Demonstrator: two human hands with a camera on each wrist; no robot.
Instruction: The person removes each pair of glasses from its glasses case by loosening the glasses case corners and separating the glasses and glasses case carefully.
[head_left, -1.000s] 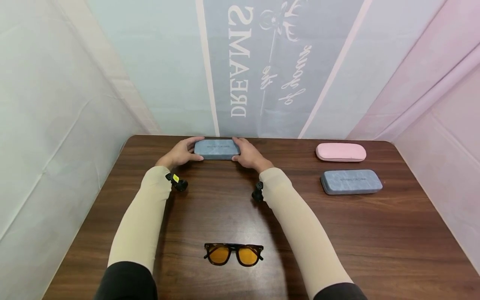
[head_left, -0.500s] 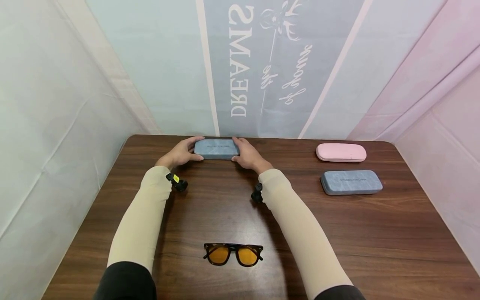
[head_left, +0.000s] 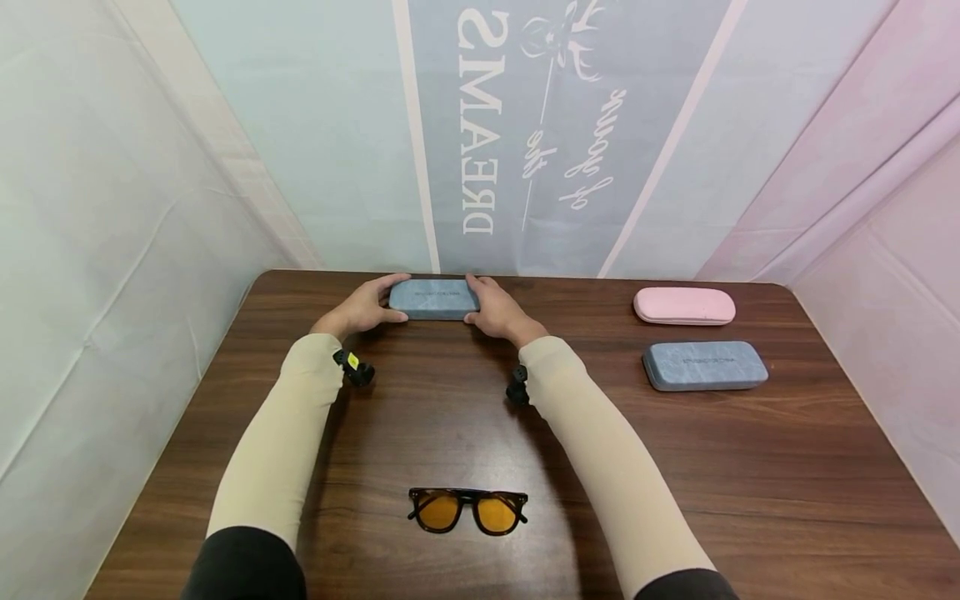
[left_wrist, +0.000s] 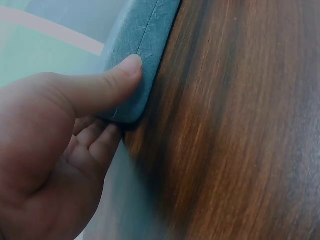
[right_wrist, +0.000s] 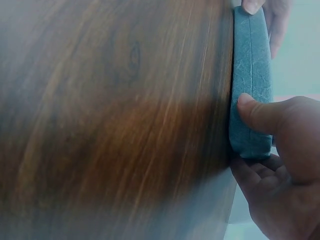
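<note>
At the far edge of the wooden table, a closed blue-grey glasses case (head_left: 433, 300) lies lengthwise between both hands. My left hand (head_left: 362, 307) grips its left end, the thumb (left_wrist: 131, 66) on the near side across the seam and the other fingers round the end and back. My right hand (head_left: 498, 308) holds the right end in the same way, its thumb (right_wrist: 246, 100) against the near side. Most fingers behind the case are hidden in the wrist views. Sunglasses (head_left: 468, 510) with a dark frame and orange lenses lie on the table between the forearms.
To the right, a pink glasses case (head_left: 684, 306) lies behind a second blue-grey glasses case (head_left: 705, 365), both closed. A printed cloth (head_left: 510, 150) hangs along the table's far edge, with pale cloth at both sides. The brown table (head_left: 420, 417) stretches toward the front.
</note>
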